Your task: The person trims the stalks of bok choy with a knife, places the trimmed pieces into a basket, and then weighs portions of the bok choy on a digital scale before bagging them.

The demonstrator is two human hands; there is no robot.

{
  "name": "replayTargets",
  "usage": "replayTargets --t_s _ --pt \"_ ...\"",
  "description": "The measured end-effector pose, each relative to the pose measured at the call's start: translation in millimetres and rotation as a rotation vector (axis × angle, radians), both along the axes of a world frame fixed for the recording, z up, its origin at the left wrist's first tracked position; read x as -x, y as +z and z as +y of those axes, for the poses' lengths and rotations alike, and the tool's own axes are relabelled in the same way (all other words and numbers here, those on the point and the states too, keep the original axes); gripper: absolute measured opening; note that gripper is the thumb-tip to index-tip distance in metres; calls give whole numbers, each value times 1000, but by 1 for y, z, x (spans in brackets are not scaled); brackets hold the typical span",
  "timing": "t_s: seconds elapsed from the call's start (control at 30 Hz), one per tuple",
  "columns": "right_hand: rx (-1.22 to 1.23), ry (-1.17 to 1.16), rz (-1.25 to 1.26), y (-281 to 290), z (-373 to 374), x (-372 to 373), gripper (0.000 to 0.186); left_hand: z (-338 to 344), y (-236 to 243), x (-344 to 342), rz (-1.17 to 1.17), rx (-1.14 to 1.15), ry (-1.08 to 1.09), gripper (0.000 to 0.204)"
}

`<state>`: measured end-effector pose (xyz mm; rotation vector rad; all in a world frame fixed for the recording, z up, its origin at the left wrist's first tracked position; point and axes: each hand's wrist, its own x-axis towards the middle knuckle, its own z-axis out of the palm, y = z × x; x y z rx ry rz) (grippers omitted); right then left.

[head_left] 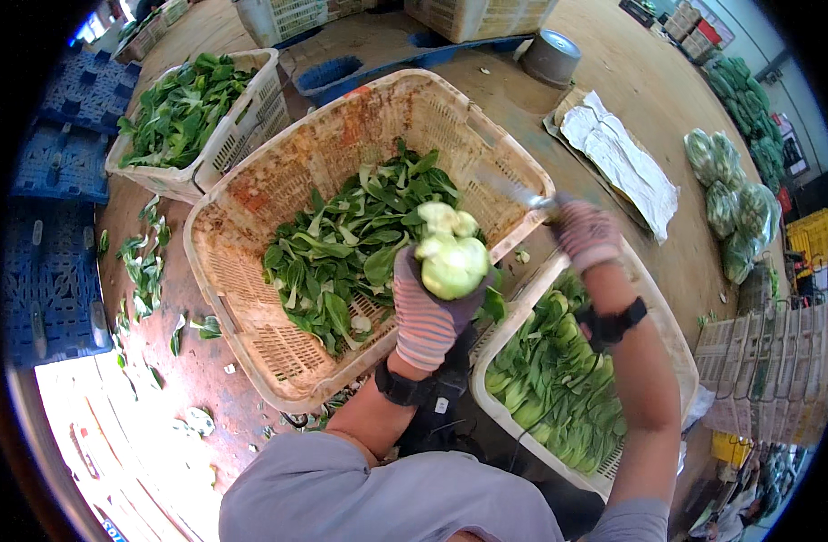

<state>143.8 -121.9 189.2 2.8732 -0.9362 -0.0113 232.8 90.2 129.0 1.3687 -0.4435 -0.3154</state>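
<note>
My left hand (426,318), in a striped glove, is closed around a bok choy (454,264), its pale cut base facing up. Its leaves are mostly hidden by the hand. In my gloved right hand (584,233) is a knife (513,191), its blade smeared by motion and apart from the bok choy. Below the left hand, a large stained crate (229,237) holds a heap of loose green leaves (360,221). Under my right forearm, a pale crate (671,366) holds rows of bok choy (558,370).
Another crate (274,90) of leaves stands at the far left, near blue plastic pallets (60,271). Fallen leaves (143,275) litter the floor. Beyond the crates are a metal pot (551,58) and a white sheet (613,163). Bagged vegetables (730,194) and stacked crates (766,370) sit at right.
</note>
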Motion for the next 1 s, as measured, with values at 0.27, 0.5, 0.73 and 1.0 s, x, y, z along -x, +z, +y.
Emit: replayTargets --t_s 0.27,0.5,0.73,1.0 --pt "-1231 -162 -870 -1 70 2 16 -4 -5 3 132 146 -47 67" --pt "-1343 -76 -929 -19 108 19 45 8 16 -4 293 222 -420 40" --pt "-1966 -130 -996 -59 90 63 45 20 32 -19 86 125 -732 26" --pt "-2287 -556 -1152 -64 130 72 33 36 12 -84 79 -65 -572 24"
